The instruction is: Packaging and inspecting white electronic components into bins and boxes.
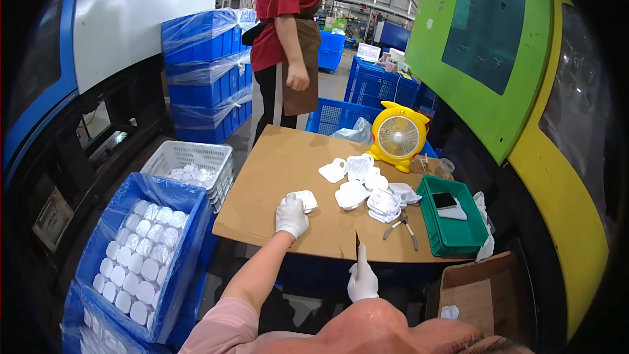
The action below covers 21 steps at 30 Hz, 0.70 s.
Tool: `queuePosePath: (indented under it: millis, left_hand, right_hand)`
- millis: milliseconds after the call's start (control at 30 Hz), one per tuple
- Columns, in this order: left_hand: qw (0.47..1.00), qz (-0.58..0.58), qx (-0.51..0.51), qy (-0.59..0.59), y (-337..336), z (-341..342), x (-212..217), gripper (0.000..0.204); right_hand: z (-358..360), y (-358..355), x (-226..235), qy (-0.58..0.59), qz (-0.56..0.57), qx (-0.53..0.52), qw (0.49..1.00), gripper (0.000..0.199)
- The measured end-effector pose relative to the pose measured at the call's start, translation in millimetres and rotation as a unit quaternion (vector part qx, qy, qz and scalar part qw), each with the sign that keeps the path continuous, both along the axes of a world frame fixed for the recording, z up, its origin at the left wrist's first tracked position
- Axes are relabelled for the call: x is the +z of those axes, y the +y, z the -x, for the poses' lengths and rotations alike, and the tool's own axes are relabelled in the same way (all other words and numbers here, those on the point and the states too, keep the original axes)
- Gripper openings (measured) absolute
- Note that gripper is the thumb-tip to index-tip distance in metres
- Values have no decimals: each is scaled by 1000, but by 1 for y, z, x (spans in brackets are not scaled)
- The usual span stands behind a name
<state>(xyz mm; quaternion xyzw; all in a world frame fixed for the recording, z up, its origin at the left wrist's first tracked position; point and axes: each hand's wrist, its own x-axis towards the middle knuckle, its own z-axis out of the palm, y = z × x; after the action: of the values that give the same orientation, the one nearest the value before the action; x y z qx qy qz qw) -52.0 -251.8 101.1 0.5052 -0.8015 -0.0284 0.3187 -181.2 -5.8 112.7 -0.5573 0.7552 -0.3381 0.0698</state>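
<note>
My left hand, in a white glove, rests on a white moulded plastic part lying on the brown cardboard-topped table and grips its near side. My right hand, also gloved, is at the table's front edge and holds a small knife with its blade pointing up. A loose pile of similar white plastic parts lies further right on the table, beyond both hands.
Pliers lie beside a green bin. A yellow fan stands at the table's back. A blue crate lined with plastic holds stacked white parts at my left, behind it a white basket. A person in red stands beyond.
</note>
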Motion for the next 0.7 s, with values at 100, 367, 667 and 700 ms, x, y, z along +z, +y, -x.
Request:
queuePosePath:
  millis: [100, 367, 667, 700]
  left_hand:
    - [1000, -21, 13, 19, 2, -3, 8, 20]
    - [963, 72, 17, 259, -19, -8, -3, 13]
    - [936, 66, -75, 336, 46, -9, -9, 11]
    - [933, 64, -94, 341, 58, -9, -9, 12]
  right_hand:
    - [12, -8, -28, -114, -154, 15, 981, 69]
    - [0, -8, -13, -268, 171, -2, 948, 13]
    - [-12, -11, 14, -520, 153, -16, 840, 9]
    - [-10, -15, 14, -517, 156, -9, 842, 10]
